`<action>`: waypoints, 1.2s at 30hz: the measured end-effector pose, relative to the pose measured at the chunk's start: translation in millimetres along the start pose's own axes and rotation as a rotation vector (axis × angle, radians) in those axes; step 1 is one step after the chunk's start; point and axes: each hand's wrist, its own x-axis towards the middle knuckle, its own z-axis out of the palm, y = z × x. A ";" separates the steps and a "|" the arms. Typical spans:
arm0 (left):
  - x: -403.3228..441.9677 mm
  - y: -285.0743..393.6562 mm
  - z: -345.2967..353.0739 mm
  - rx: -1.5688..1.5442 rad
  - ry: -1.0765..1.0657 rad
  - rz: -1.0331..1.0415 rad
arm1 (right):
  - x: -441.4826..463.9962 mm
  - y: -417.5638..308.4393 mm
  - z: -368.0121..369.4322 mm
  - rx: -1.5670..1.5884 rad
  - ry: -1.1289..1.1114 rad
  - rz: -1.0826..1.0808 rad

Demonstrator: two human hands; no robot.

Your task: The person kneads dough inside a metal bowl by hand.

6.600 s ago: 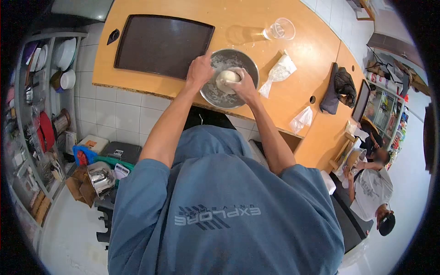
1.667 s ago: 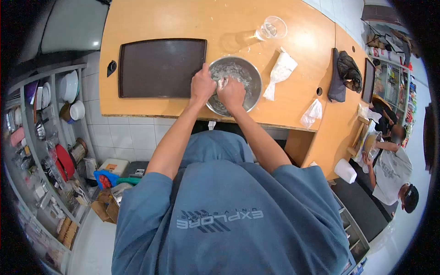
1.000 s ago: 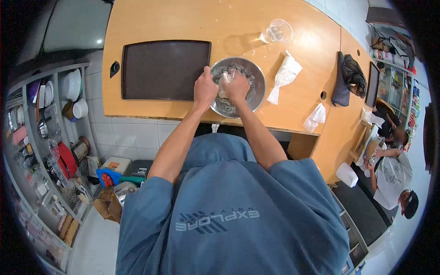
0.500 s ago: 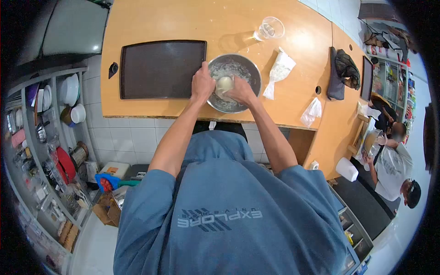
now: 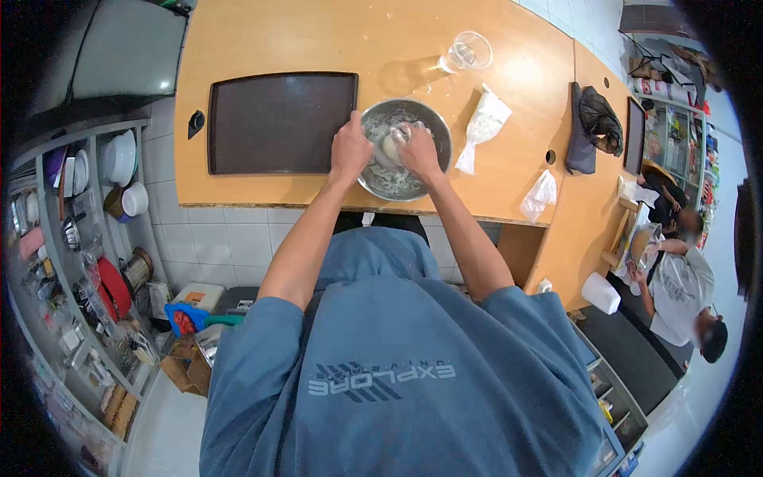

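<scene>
A steel bowl (image 5: 439,131) with floury residue on its inside stands near the table's front edge. My left hand (image 5: 351,147) is closed on the bowl's left rim. Inside the bowl, my right hand (image 5: 418,151) has its fingers curled over the right side of a pale ball of dough (image 5: 391,149). Left of the bowl lies a dark rectangular tray (image 5: 282,123). To the right is a plastic bag of white powder (image 5: 487,119), and behind it a clear plastic cup (image 5: 470,51).
A smaller plastic bag (image 5: 540,195) lies near the front edge of the wooden table (image 5: 318,32). Dark cloth items (image 5: 584,131) are further right. Two people sit at far right, one in a grey shirt (image 5: 683,286). Shelves (image 5: 87,262) with kitchenware line the left.
My right hand has shifted from the dough's right side to over its upper right, with the fingers curling onto it. My left hand has stayed on the bowl's rim.
</scene>
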 end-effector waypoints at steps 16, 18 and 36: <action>0.7 0.5 0.7 -0.044 0.025 0.020 | 0.8 -36.0 31.0 -0.213 0.073 0.064; 0.1 0.5 0.2 -0.049 0.027 0.023 | 7.9 -31.7 30.3 -0.192 0.093 0.067; 0.0 -0.3 6.7 -0.005 0.084 -0.024 | 25.7 -13.0 20.5 0.009 0.104 0.040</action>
